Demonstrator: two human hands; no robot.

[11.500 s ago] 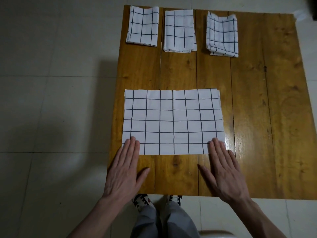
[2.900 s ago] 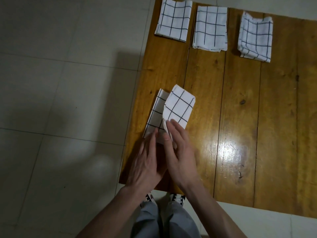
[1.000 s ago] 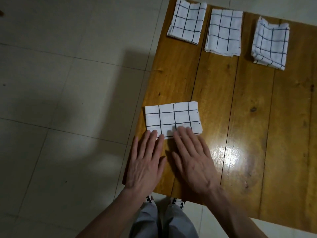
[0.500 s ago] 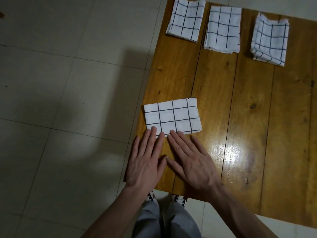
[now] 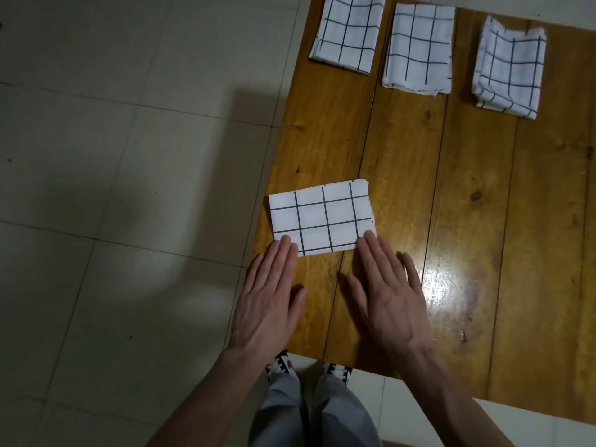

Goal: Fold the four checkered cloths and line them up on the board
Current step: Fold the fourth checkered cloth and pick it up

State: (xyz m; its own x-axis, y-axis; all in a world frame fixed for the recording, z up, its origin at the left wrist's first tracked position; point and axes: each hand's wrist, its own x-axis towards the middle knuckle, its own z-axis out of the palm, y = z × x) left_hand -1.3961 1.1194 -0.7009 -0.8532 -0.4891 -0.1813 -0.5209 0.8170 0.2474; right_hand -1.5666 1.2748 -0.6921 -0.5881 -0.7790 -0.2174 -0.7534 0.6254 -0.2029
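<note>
A folded white cloth with a black grid (image 5: 322, 217) lies flat near the left front of the wooden board (image 5: 467, 204). My left hand (image 5: 269, 301) rests flat, fingertips on the cloth's near left corner. My right hand (image 5: 387, 291) lies flat too, fingertips touching the near right corner. Both hands hold nothing. Along the board's far edge sit three folded checkered cloths in a row: the left one (image 5: 348, 33), the middle one (image 5: 419, 48) and the right one (image 5: 509, 66), which is the most rumpled.
The board lies on a pale tiled floor (image 5: 129, 188), its left edge just beside the near cloth. A bright glare spot (image 5: 445, 285) shines on the wood right of my right hand. My legs and patterned shoes (image 5: 306, 372) show below the front edge.
Since the earliest frame the wide cloth has been folded down to a small rectangle. In the last half second my hands slid apart from its near edge's middle to the two near corners.
</note>
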